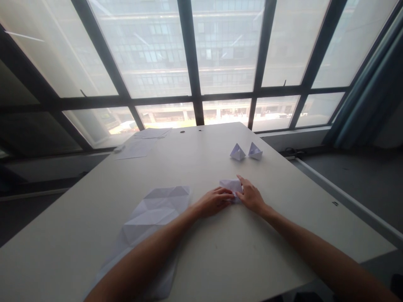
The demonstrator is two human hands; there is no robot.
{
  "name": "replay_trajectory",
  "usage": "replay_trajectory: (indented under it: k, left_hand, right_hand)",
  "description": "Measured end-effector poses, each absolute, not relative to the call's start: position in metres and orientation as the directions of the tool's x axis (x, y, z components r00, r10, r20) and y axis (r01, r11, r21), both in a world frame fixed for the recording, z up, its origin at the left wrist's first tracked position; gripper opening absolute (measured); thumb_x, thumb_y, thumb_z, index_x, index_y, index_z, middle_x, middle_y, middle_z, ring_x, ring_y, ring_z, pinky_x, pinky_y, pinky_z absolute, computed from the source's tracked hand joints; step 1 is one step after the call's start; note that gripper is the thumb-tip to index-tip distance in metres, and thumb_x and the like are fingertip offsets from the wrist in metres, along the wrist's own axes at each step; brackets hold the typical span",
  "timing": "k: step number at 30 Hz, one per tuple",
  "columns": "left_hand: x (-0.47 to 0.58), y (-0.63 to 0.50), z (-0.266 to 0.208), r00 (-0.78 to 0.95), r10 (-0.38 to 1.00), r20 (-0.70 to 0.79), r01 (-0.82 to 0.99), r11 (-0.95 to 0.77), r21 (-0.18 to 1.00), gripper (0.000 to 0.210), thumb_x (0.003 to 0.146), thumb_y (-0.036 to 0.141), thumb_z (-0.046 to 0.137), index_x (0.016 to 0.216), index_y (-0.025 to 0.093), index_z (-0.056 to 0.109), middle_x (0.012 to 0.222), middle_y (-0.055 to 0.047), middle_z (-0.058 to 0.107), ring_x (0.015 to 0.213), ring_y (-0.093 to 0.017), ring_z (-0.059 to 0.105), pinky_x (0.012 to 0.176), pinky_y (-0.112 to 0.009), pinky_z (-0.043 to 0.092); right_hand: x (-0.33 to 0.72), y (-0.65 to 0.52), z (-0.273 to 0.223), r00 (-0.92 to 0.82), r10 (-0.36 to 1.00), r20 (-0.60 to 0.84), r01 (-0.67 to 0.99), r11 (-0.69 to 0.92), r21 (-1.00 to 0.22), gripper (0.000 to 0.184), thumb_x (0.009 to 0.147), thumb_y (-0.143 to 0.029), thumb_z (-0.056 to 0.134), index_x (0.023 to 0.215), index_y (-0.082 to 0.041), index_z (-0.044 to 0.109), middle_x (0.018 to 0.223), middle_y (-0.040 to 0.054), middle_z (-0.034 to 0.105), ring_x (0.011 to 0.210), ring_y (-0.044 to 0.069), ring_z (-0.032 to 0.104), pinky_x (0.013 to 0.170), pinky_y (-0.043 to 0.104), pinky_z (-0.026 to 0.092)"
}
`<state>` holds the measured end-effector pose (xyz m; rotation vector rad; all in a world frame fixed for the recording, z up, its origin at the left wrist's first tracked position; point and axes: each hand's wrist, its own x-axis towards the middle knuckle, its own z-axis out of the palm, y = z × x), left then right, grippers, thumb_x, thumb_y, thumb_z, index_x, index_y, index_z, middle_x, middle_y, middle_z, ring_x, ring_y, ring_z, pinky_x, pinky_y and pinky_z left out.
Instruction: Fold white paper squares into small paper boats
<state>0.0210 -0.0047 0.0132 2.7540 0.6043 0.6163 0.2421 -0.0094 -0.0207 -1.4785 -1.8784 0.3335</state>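
A small piece of folded white paper lies on the table between my two hands. My left hand is at its near left side, with curled fingers pressing on its lower edge. My right hand grips the right side, thumb on the near part and index finger reaching to the far corner. The fingers cover part of the paper, so its full shape is hidden. Beyond my hands stand two folded paper boats, side by side, with pointed peaks.
Large creased paper sheets lie on the left, partly under my left forearm. Flat white sheets rest at the table's far left. The white table reaches toward framed windows. A blue curtain hangs at the right.
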Motion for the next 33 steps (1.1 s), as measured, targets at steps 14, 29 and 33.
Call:
replay_trajectory:
  k: [14,29,33]
  left_hand:
    - [0.02,0.0,0.008,0.786,0.494,0.372,0.419,-0.868,0.267,0.022,0.095,0.025,0.051,0.106,0.028,0.069,0.108,-0.003,0.065,0.098,-0.016,0.059,0.092,-0.031,0.045]
    - [0.019,-0.001,0.009,0.789,0.478,0.386,0.419,-0.878,0.232,0.021,0.095,0.025,0.05,0.11,0.025,0.066,0.109,-0.006,0.063,0.099,-0.018,0.057,0.09,-0.031,0.046]
    - [0.018,-0.001,0.01,0.793,0.482,0.371,0.431,-0.876,0.217,0.021,0.095,0.026,0.051,0.11,0.024,0.065,0.111,-0.006,0.062,0.1,-0.018,0.056,0.092,-0.031,0.045]
  right_hand:
    - [0.25,-0.012,0.001,-0.415,0.848,0.331,0.561,0.525,-0.64,0.021,0.083,-0.036,0.066,0.075,-0.018,0.071,0.073,0.0021,0.063,0.065,0.014,0.054,0.063,0.026,0.042]
    - [0.253,-0.008,-0.002,-0.432,0.856,0.285,0.467,0.482,-0.741,0.021,0.083,-0.034,0.064,0.077,-0.016,0.073,0.068,0.0017,0.067,0.062,0.014,0.053,0.06,0.025,0.04]
    - [0.254,-0.007,0.0,-0.411,0.872,0.266,0.452,0.448,-0.771,0.019,0.081,-0.031,0.063,0.076,-0.015,0.071,0.067,0.0013,0.066,0.061,0.014,0.053,0.059,0.024,0.04]
